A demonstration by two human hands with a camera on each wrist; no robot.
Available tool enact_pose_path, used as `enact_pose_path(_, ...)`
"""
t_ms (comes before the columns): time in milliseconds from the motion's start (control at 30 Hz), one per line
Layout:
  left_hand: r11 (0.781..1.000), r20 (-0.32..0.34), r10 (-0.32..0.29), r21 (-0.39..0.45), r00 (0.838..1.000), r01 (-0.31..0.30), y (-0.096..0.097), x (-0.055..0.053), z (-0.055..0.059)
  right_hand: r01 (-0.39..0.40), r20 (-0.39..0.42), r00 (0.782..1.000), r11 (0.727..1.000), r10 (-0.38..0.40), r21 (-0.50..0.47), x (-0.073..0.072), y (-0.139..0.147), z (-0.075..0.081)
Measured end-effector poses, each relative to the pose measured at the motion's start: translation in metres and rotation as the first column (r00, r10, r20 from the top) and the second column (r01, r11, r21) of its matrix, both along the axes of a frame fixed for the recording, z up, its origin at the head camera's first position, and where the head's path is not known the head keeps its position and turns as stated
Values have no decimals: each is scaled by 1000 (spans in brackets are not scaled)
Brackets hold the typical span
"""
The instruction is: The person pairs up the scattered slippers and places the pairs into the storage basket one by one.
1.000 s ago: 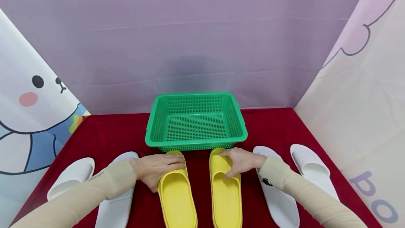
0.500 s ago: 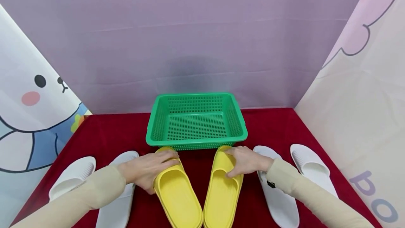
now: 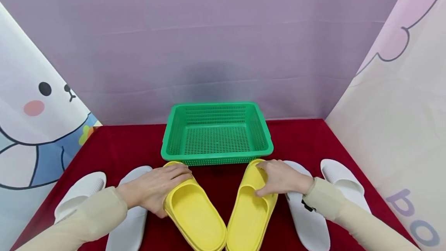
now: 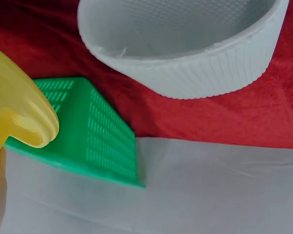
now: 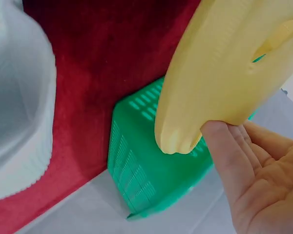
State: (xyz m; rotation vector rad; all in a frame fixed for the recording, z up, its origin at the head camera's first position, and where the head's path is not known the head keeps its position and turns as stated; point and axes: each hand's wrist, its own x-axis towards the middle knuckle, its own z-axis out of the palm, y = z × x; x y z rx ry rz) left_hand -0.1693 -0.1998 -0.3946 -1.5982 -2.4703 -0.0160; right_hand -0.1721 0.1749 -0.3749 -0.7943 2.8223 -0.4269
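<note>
Left hand on left yellow slipper, right hand on right yellow slipper

Near the middle of the tabletop's back edge, upright: green basket, with only perforated floor and slotted walls on show inside. Just in front of it: both held slippers, in a V opening toward the basket, left yellow slipper with toe angled toward the tabletop's left edge, right yellow slipper with toe angled toward the right edge, heels meeting or nearly so at the centre. Seen from the head, toes right by the basket's front wall; impossible to tell contact from a narrow gap.

Gripped at the toe strap from the outer side by the left hand, fingers over the top; gripped likewise by the right hand, thumb by the strap opening.

Toward the left edge: outer left white slipper, then inner left white slipper, both partly behind the left hand or left sleeve. Toward the right edge: inner right white slipper, then outer right white slipper.

Compared with one second ago: toes swung apart, heels drawn together, from almost parallel to the present V. Unmoved: green basket and all four white slippers.
</note>
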Motion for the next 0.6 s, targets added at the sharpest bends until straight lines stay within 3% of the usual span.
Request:
enact_pose_path(433,993,-2,6,120,1000,-5,4,15,28,32,-26,999,999,-32,28,10,8,31)
enact_pose_path(600,983,-11,39,182,999,-36,5,18,42,52,-26,998,999,-52,14,11,10,47)
